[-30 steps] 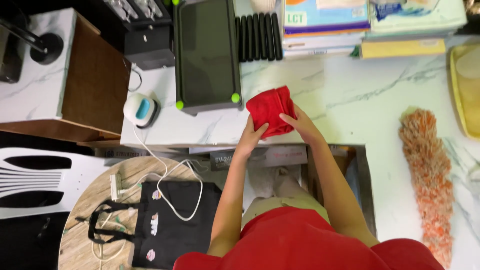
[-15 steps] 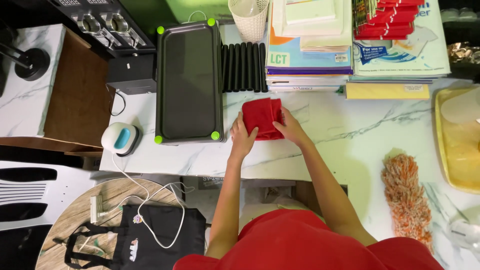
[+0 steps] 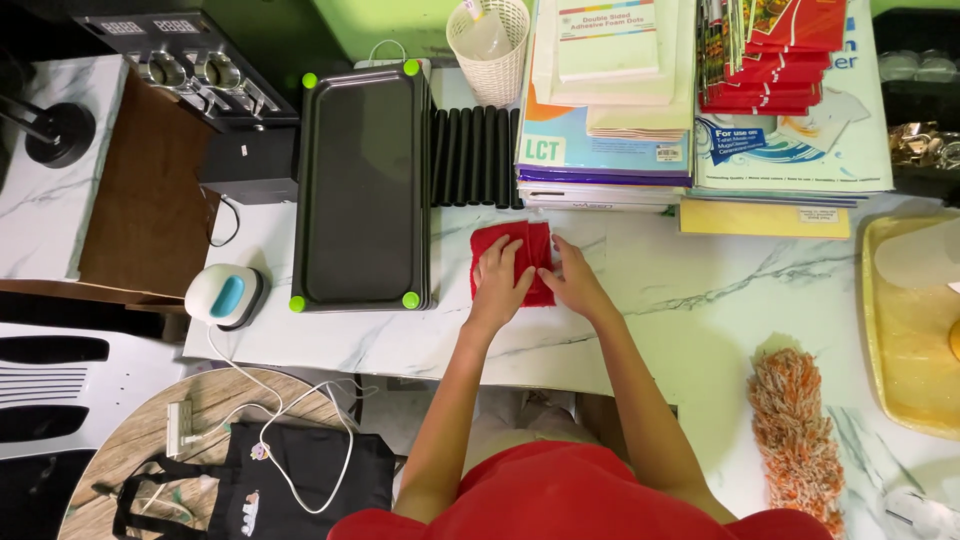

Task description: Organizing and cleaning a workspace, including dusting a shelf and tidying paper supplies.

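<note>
1. Since the earlier frames we have brought the red cloth [image 3: 512,262] down from a raised two-handed grip; it now lies flat on the marble counter [image 3: 700,300].
2. Our left hand [image 3: 497,287] presses it, fingers spread flat; a black tray [image 3: 362,185] sits just left of that hand.
3. Our right hand [image 3: 572,283] rests open on its right edge, gripping nothing.
4. The cloth looks folded; smoothing seems left; its long axis runs away from us.
</note>
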